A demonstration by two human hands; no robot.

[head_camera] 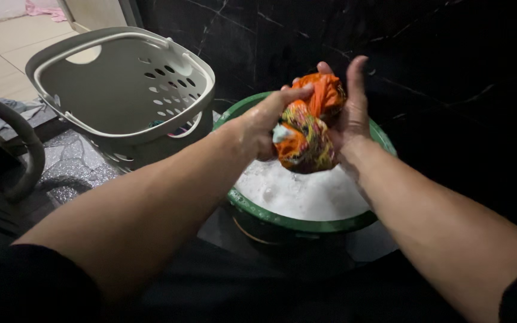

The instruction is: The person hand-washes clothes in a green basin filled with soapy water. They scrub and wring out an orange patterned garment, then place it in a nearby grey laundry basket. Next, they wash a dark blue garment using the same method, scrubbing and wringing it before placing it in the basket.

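Orange patterned wet cloth (306, 128), bunched, gripped between left hand (264, 122) and right hand (351, 113) over sudsy green bucket (306, 224).

A crumpled, wet piece of orange fabric (306, 128), patterned with yellow, green and dark red and showing a small white patch at its nine o'clock edge, is held bunched into a tall lump. It is pressed between the left hand (264, 125) at nine o'clock and the right hand (351, 110) at three o'clock, the fingers being laid over its top. The cloth is kept just above the white suds filling a round green plastic bucket (258, 209), toward the bucket's twelve o'clock rim.
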